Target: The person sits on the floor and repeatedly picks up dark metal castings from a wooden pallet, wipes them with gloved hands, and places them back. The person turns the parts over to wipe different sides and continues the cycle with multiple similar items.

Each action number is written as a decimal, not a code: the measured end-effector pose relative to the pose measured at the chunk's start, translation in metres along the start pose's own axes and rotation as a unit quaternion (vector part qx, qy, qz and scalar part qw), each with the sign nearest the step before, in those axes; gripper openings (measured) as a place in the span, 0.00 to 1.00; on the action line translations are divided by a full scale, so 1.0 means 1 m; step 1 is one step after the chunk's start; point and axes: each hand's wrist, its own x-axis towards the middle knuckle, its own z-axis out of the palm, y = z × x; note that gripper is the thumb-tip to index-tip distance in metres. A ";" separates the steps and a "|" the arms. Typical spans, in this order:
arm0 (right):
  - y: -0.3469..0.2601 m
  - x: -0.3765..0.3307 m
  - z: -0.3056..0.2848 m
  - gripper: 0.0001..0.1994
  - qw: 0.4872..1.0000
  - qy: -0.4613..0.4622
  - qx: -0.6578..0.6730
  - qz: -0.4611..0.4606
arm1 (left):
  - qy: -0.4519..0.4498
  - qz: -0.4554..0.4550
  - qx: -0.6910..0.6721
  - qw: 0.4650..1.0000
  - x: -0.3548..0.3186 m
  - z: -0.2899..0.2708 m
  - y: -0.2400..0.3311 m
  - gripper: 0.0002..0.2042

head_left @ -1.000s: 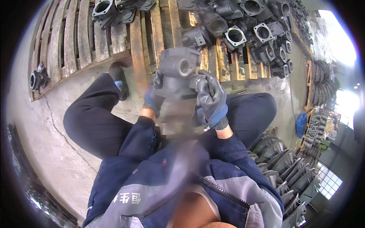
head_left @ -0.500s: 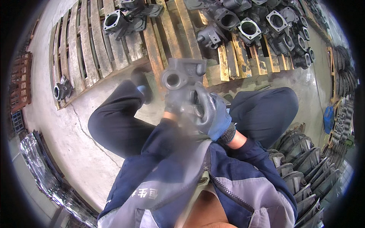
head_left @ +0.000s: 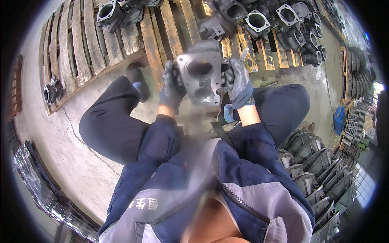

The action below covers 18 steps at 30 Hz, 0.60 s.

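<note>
A grey metal casting (head_left: 199, 77) hangs in front of me, its flat flange with a large bore and a smaller round hole turned up toward me. My left hand (head_left: 172, 86), in a grey and blue work glove, grips its left side. On the opposite side my gloved right hand (head_left: 240, 86) has its fingers closed at the casting's edge. A thin pale pointed strip (head_left: 244, 55) sticks up by the right fingers; I cannot make out what it is. The fingertips are partly hidden by the casting, and blur softens its upper end.
Wooden pallets (head_left: 91, 44) lie ahead, with similar castings (head_left: 257, 21) piled on the right one. A single casting (head_left: 53, 90) sits at the left pallet's corner. Rows of dark metal parts (head_left: 314, 162) stand close on my right. Wrapped material (head_left: 42, 184) lies at left.
The casting has been turned so its flanged face shows, and raised slightly away from my body. My hands have moved apart to its two sides. The whole view has shifted a little.
</note>
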 end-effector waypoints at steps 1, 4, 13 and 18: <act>0.015 0.001 -0.010 0.13 0.999 0.024 -0.026 -0.010 | -0.004 0.017 0.010 1.000 0.002 -0.001 -0.001 0.21; 0.066 0.017 -0.008 0.11 0.983 0.136 0.032 0.118 | 0.047 -0.011 0.052 0.997 0.019 -0.005 -0.002 0.25; 0.132 0.033 -0.001 0.09 0.969 0.147 0.054 0.191 | -0.009 0.025 0.079 0.997 0.047 -0.015 -0.008 0.36; 0.122 0.040 0.009 0.08 0.982 0.105 -0.113 -0.106 | -0.008 0.037 0.040 0.998 0.044 0.003 0.016 0.29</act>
